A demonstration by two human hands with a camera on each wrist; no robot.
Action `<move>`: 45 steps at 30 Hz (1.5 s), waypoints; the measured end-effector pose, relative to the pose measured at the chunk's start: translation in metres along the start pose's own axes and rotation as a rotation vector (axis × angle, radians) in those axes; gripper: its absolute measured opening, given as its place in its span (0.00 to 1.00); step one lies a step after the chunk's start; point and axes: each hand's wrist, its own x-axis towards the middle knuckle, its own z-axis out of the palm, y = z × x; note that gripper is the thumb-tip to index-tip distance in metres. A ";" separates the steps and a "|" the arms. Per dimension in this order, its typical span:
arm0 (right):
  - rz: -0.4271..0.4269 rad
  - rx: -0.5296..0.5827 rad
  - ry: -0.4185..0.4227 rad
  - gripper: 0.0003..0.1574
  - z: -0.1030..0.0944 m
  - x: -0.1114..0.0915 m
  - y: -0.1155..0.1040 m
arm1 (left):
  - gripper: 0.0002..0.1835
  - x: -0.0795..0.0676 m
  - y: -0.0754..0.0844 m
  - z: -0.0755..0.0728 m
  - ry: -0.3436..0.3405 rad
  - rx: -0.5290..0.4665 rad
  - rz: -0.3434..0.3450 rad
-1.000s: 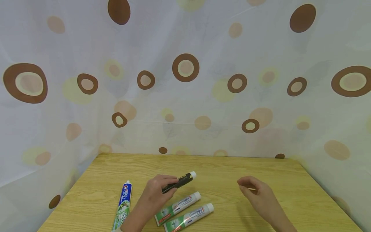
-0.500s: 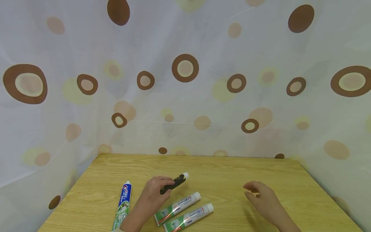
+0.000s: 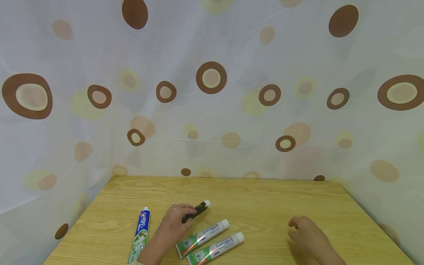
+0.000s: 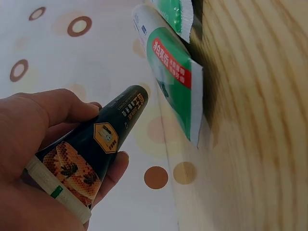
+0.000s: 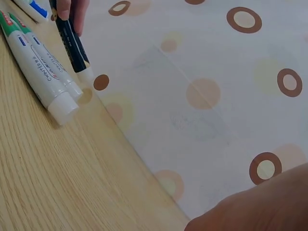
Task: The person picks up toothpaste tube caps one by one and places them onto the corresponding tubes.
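My left hand grips a black toothpaste tube with a white cap, thumb on one side and fingers on the other. The cap points away to the right. In the left wrist view the tube shows a honeycomb picture near its crimped end. Just in front of that hand lie two green-and-white toothpaste tubes, a farther one and a nearer one, side by side on the table. Off to the right, my right hand hovers low over the table, fingers loosely curled and holding nothing.
A blue-and-green Crest toothpaste tube lies on the left, partly behind the left forearm. The wooden table ends at a white curtain with brown and yellow spots, which surrounds it at the back and sides.
My left hand has drawn the black tube slightly left and lowered it toward the table. My right hand has moved to the right and closer to me. The other tubes stay put.
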 end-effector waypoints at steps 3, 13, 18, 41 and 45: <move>0.016 -0.008 -0.026 0.16 0.001 0.002 0.003 | 0.11 0.000 -0.002 0.002 -0.006 0.002 0.001; 0.004 0.009 -0.044 0.11 0.006 0.000 0.005 | 0.13 -0.001 -0.007 0.005 -0.051 -0.009 -0.019; 0.011 0.022 -0.039 0.08 0.007 -0.001 0.004 | 0.14 -0.001 -0.010 0.006 -0.078 -0.045 -0.022; 0.017 0.046 -0.016 0.10 0.008 0.004 0.001 | 0.19 -0.005 -0.011 0.007 -0.179 0.039 -0.029; 0.010 0.052 -0.001 0.08 0.007 0.005 -0.001 | 0.19 -0.005 -0.009 0.006 -0.187 0.052 -0.041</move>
